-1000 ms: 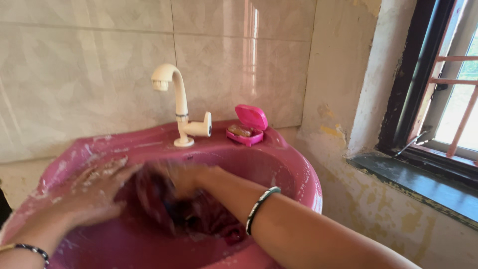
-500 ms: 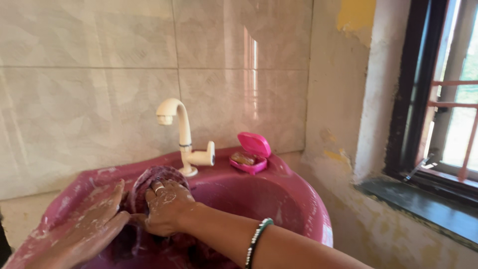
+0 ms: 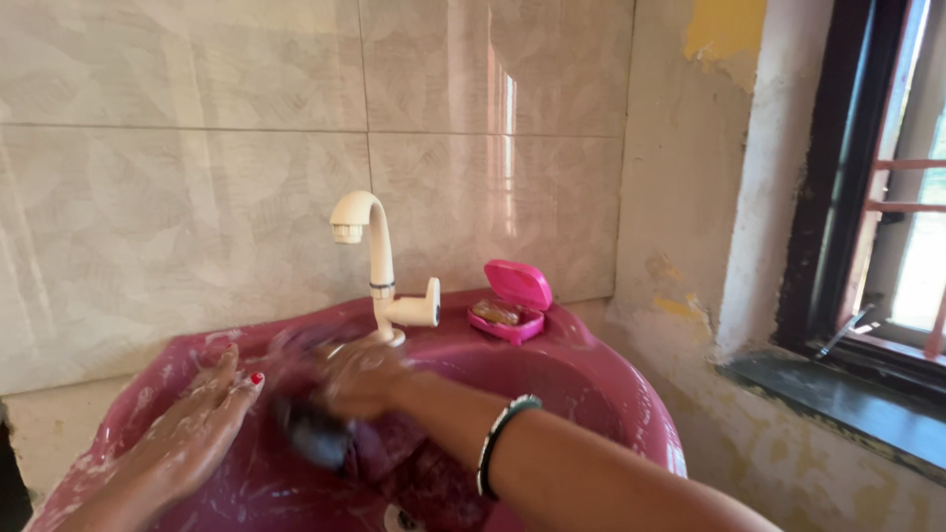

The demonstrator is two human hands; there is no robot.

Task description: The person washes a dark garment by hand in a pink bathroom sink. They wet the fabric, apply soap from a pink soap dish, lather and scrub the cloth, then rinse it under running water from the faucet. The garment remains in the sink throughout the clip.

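A dark maroon wet cloth (image 3: pixel 379 448) lies bunched in a pink plastic basin (image 3: pixel 601 379). My right hand (image 3: pixel 360 379), blurred by motion, is closed on the upper part of the cloth near the basin's back wall; a striped bangle sits on that forearm. My left hand (image 3: pixel 202 429), soapy, fingers spread, rests flat against the basin's left inner wall beside the cloth, and whether it touches the cloth I cannot tell.
A cream tap (image 3: pixel 379 266) stands on the basin's back rim. An open pink soap box (image 3: pixel 512 300) with a brown bar sits to its right. Tiled wall behind, a rough plaster wall and a dark-framed window (image 3: pixel 877 227) with a ledge at right.
My right hand slid right and down with the cloth, rubbing it. My left hand drew away from the cloth and flattened on the basin wall. The view shifted slightly left.
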